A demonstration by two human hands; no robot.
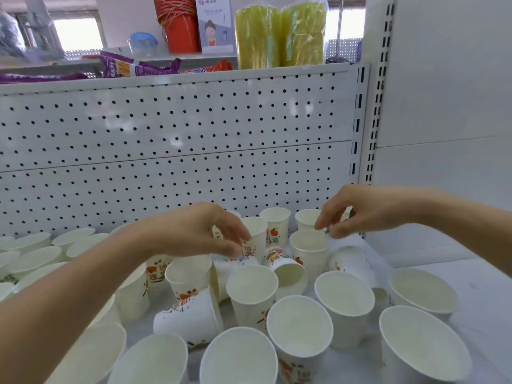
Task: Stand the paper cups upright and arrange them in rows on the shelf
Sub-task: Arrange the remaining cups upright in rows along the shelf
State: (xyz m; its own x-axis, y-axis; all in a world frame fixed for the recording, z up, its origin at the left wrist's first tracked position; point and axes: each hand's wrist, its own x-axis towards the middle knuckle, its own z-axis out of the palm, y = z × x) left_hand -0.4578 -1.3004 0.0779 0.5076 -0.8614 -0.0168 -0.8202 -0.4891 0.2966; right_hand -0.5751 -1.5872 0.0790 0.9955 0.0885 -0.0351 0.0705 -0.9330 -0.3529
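Note:
Several white paper cups with orange fruit print crowd the white shelf (483, 303). Many stand upright, such as one (252, 289) in the middle and a row (36, 256) at the left. Others lie on their sides: one (191, 320) near the front, one (289, 273) in the middle, one (352, 261) at the right. My left hand (205, 231) hovers with loosely curled fingers over a tipped cup (235, 263) and holds nothing. My right hand (357, 212) hangs above an upright cup (309, 242), fingertips just at its rim.
A perforated white back panel (177, 139) rises behind the cups, and a white side wall (443, 134) closes the right. The upper shelf carries red buckets (180, 26), two yellow-green packs (279, 37) and purple snack bags (130, 67).

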